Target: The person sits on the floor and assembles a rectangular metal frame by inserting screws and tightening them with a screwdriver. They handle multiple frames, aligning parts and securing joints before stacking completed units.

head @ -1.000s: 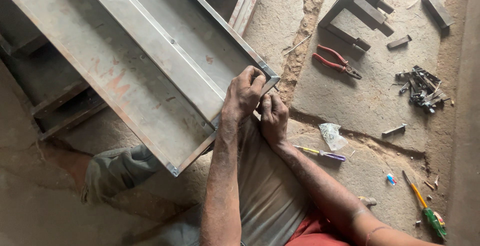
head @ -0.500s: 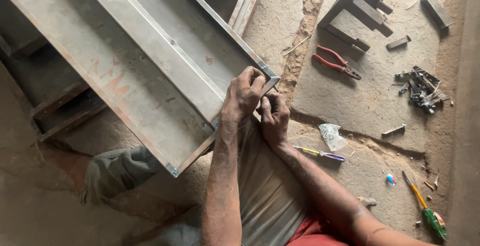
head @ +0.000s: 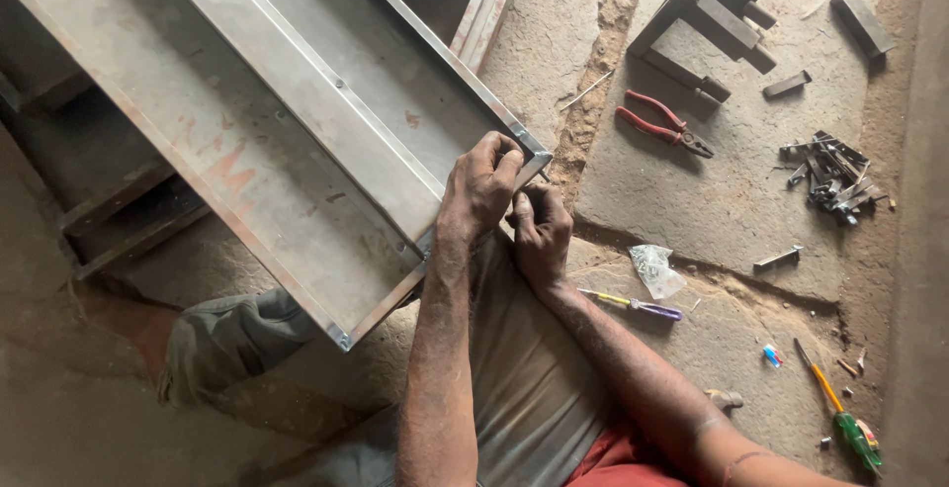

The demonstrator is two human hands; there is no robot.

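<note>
We take the near corner of the metal frame (head: 297, 141) as our landmark, the corner that rests over our knee. The frame is a long shallow tray of grey sheet metal with raised edges, and its long axis runs from that corner up and away to the upper left. Both our hands sit right at the corner. Our left hand (head: 478, 193) is on top, fingers curled over the short end rail and gripping it. Our right hand (head: 539, 230) is tucked just below and to the right of the corner, fingers bent and pinched against the edge; we cannot tell whether it holds something small. Well to the right of the corner lie red-handled pliers (head: 660, 123), and nearer, a small screwdriver (head: 633, 302).
</note>
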